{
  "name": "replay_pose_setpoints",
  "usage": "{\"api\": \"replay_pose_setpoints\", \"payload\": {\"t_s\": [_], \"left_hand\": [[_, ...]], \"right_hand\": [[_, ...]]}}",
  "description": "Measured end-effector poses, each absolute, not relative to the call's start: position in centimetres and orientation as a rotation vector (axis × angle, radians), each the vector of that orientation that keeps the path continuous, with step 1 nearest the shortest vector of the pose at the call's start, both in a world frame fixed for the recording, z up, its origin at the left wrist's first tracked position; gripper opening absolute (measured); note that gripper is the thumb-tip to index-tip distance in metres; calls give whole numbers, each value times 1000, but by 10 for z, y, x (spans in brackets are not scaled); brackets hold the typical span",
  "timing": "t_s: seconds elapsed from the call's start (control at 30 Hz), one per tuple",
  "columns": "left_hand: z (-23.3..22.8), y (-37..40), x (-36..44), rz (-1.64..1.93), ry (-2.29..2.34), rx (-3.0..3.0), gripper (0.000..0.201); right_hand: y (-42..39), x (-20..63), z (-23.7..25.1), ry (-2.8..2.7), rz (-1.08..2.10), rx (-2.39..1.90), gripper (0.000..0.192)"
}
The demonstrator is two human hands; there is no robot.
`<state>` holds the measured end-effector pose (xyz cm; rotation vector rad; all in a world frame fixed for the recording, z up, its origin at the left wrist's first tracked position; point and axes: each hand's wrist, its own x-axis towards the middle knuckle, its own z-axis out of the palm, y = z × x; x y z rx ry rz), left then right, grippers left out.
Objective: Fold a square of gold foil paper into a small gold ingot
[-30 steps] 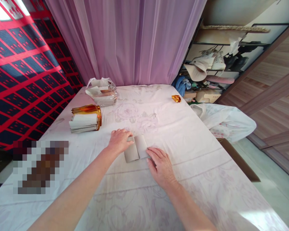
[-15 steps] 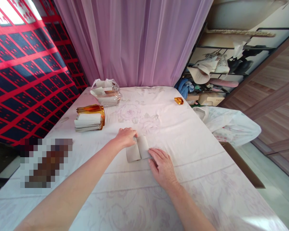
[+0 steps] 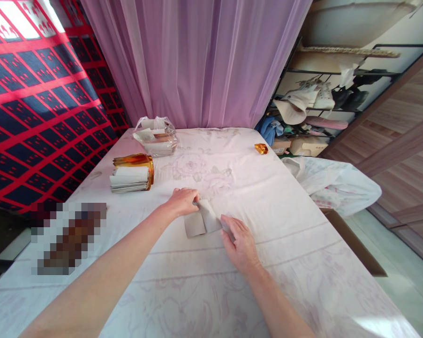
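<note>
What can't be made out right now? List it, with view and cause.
Head view, hidden: some fingertips of the left hand, behind the hand itself, so its grip on the grey piece is unclear.
Head view, hidden: the grey piece's underside, by its upper face.
Head view, blurred: whatever lies under the pixelated patch.
Head view, hidden: the white bag's contents, by cloudy plastic.

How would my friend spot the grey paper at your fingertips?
Find the flower-patterned cloth in front of the purple curtain. Look between the left hand and the right hand. The grey paper there has a line down it and lies apart from the stack and the clear bag.
</note>
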<state>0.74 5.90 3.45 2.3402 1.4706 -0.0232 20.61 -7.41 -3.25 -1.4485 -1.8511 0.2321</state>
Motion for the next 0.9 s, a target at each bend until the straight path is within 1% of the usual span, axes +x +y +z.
{"api": "replay_pose_setpoints", "payload": {"t_s": [0.1, 0.23, 0.37, 0.5, 0.57, 0.63, 0.7, 0.8, 0.9], "left_hand": [[34, 60, 0, 68, 1434, 2300, 16], [35, 61, -17, 239, 1403, 2258, 19], [42, 51, -29, 547, 1490, 2298, 13], [40, 26, -30, 810, 1506, 2378, 18], [33, 11, -30, 863, 1437, 2440, 17], [24, -3, -32, 964, 1200, 2647, 22], [17, -15, -35, 1039, 1064, 2739, 23], [12, -29, -40, 1105, 1025, 2756, 22], [9, -36, -47, 1055, 950, 2764, 22]], "right_hand": [[-71, 211, -33, -1802, 258, -1423, 35], [-69, 219, -35, -1703, 287, -1435, 32], [-66, 225, -40, -1608, 317, -1457, 32], [-63, 233, -43, -1533, 324, -1474, 33], [-62, 236, -43, -1511, 333, -1482, 34], [-62, 239, -42, -1514, 358, -1489, 35], [-63, 239, -40, -1510, 366, -1500, 35], [-65, 237, -39, -1495, 349, -1505, 35], [-65, 236, -39, -1527, 353, -1510, 35]]}}
